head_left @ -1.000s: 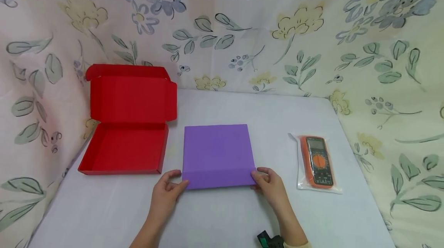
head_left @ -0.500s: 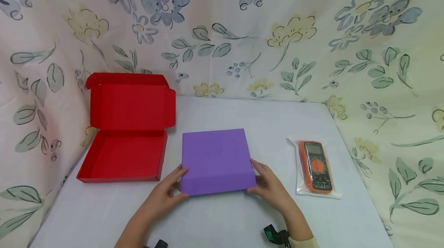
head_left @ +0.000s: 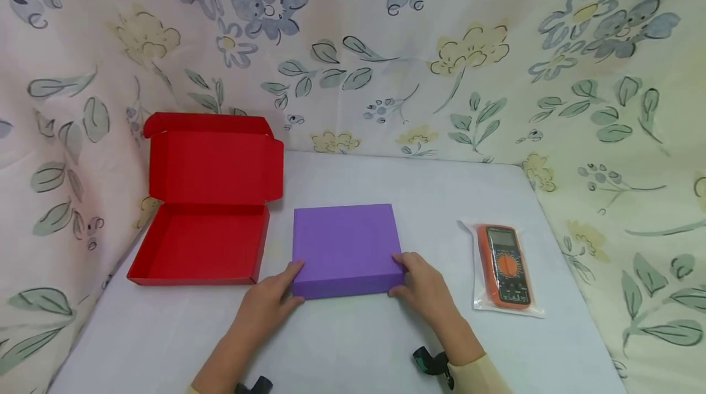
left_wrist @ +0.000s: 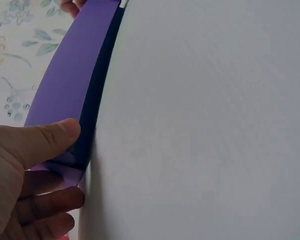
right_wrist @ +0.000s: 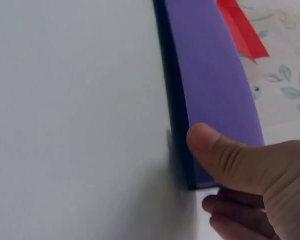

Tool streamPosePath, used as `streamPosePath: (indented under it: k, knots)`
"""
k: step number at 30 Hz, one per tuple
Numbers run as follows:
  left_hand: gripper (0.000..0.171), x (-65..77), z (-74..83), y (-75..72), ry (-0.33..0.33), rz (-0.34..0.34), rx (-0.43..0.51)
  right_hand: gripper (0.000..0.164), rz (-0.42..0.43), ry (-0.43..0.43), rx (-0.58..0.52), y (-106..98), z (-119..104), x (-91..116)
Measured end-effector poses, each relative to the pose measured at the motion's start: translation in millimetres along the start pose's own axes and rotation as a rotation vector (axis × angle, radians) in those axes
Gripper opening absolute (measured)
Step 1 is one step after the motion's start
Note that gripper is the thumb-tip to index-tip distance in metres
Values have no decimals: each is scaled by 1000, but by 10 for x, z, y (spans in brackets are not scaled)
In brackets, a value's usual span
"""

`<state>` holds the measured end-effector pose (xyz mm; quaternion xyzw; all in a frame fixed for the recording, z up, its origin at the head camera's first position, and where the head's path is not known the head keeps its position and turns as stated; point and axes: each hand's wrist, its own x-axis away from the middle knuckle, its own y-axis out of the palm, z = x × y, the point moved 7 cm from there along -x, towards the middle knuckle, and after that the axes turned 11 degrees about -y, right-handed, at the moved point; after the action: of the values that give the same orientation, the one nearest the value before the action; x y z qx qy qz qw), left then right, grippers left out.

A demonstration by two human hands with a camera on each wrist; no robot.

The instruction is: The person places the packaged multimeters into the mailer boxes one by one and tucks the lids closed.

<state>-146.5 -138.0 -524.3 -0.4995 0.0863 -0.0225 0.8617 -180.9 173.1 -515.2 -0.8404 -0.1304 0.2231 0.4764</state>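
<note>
A flat purple cardboard box (head_left: 347, 241) lies in the middle of the table with its lid down and its narrow front face showing. My left hand (head_left: 269, 303) grips its front left corner, index finger at the side edge and thumb at the front. At the front right corner, my right hand (head_left: 421, 287) holds it the same way. In the left wrist view the thumb (left_wrist: 60, 136) presses the purple card, and a dark strip runs along the box's edge. The right wrist view shows the other thumb (right_wrist: 210, 142) on the card, with the remaining fingers partly hidden behind.
An open red cardboard box (head_left: 198, 247) stands to the left, its lid raised at the back. On the right lies an orange and black multimeter (head_left: 505, 265) in a clear plastic bag. White cloth covers the table (head_left: 353, 345); a floral curtain (head_left: 353, 100) hangs behind.
The purple box's front flap, earlier sloping out toward me, now sits upright as a narrow front face. Both hands have shifted their grip around the front corners.
</note>
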Motion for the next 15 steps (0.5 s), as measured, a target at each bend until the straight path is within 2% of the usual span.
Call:
streamPosePath:
  k: [5,9,12,15]
  knots:
    - [82,-18,27,-26,16,-53,-67,80,-125,-4,-30,-35,66,-19]
    - [79,-74,54,-33,0,-119,-108,90,-192,-80,9,-51,81,-26]
    - [76,-111,69,-18,1,-131,-122,90,-190,-160,73,-50,64,-32]
    - [72,-126,85,-13,22,-81,-123,87,-150,-228,125,-47,35,-55]
